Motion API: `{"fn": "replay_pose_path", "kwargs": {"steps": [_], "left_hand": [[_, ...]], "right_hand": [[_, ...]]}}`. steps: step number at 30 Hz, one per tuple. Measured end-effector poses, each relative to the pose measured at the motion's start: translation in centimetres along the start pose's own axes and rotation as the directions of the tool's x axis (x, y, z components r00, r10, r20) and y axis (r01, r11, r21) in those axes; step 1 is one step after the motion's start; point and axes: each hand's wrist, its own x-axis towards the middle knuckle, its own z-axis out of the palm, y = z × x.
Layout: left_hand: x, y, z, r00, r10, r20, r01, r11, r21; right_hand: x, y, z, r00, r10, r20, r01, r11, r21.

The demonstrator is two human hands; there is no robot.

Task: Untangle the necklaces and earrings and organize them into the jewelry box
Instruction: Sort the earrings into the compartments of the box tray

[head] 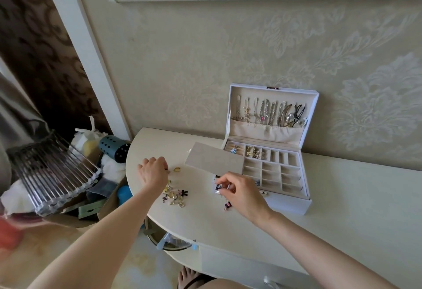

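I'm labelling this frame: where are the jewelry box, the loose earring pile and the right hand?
jewelry box (pixel 296 205), head view, white front wall.
earring pile (pixel 174 196), head view, middle of the heap.
right hand (pixel 242 194), head view, back of the hand.

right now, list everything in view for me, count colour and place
table: one, cream, curved edge, against the wall
jewelry box: one, white, open, on the table by the wall
necklaces: several, silver and gold, hanging in the box lid
boxed earrings: a few, gold and blue, rear left compartments
tray cover: one, beige, lying across the box's left edge
loose earrings: a pile, gold, silver, black, on the table left of the box
gold earring: one, alone just beyond the pile
wire rack: one, grey, on clutter at far left
holder: one, teal with dots, beside the rack
left hand: one, fingers curled over the table, grip hidden
right hand: one, pinching a dark earring before the box
foot: one, bare, bottom edge
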Motion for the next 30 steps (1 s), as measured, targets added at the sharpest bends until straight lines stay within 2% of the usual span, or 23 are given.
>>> {"fn": "replay_pose_path", "kwargs": {"steps": [3, 6, 11, 14, 16, 20, 23, 30], "left_hand": [[-0.8, 0.5, -0.9, 0.991, -0.011, -0.132, -0.006, 0.992, -0.128], [-2.8, 1.9, -2.1, 0.953, 0.0, -0.302, -0.079, 0.966, -0.248], [-6.1, 5.2, -4.1, 0.935, 0.034, -0.352, -0.202, 0.868, -0.453], [-7.3, 8.2, -5.1, 0.956, 0.094, -0.278, -0.248, 0.762, -0.598], [-7.9, 10.4, -5.4, 0.96, 0.17, -0.222, -0.274, 0.722, -0.635], [-9.1, 14.3, -5.3, 0.936, 0.338, -0.098, -0.318, 0.691, -0.649], [-9.8, 16.4, -4.7, 0.906, 0.424, -0.007, -0.325, 0.683, -0.654], [-9.9, 18.7, -3.6, 0.846, 0.516, 0.135, -0.209, 0.555, -0.805]], "right_hand": [[0.1, -0.2, -0.4, 0.998, 0.064, -0.013, -0.063, 0.996, 0.066], [0.3, -0.2, -1.0, 0.992, 0.116, -0.058, -0.106, 0.982, 0.154], [0.2, 0.1, -3.1, 0.967, 0.204, -0.15, -0.164, 0.956, 0.244], [0.3, 0.5, -4.8, 0.945, 0.257, -0.201, -0.193, 0.938, 0.288], [0.4, 1.0, -6.1, 0.927, 0.288, -0.238, -0.207, 0.926, 0.315], [0.5, 2.6, -8.0, 0.881, 0.36, -0.308, -0.261, 0.911, 0.319], [0.4, 3.6, -8.7, 0.854, 0.352, -0.382, -0.29, 0.933, 0.211], [-0.6, 4.8, -10.0, 0.831, 0.336, -0.444, -0.321, 0.941, 0.111]]}}
